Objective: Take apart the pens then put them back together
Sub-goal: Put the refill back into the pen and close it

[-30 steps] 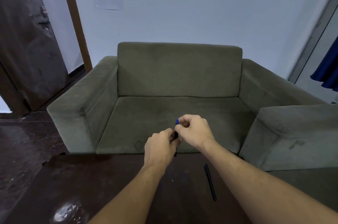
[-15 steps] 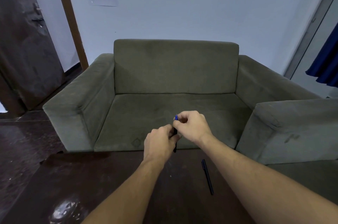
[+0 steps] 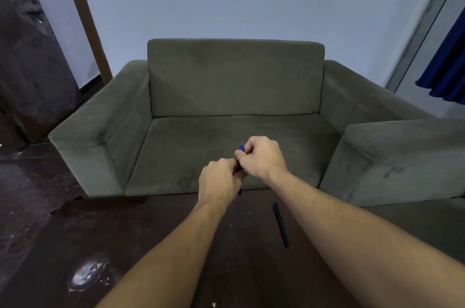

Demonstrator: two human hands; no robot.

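Observation:
I hold a dark pen (image 3: 241, 149) upright between both hands above the far edge of the dark table (image 3: 151, 244). Its blue tip end pokes up beside my right thumb. My left hand (image 3: 218, 183) is closed around the lower barrel, whose black end sticks out below the fist. My right hand (image 3: 261, 156) pinches the upper part near the blue tip. Most of the barrel is hidden by my fingers. A second black pen (image 3: 280, 224) lies on the table to the right, between my forearms, whole as far as I can tell.
A grey-green sofa (image 3: 234, 106) stands just beyond the table, with a second sofa arm (image 3: 402, 156) at the right. A white scuffed patch (image 3: 88, 275) marks the table's near left. A dark door (image 3: 27, 56) is at far left, a blue curtain (image 3: 448, 68) at far right.
Both hands stay on the pen at about the same spot. A thin point now shows above the blue end. The view has tilted slightly.

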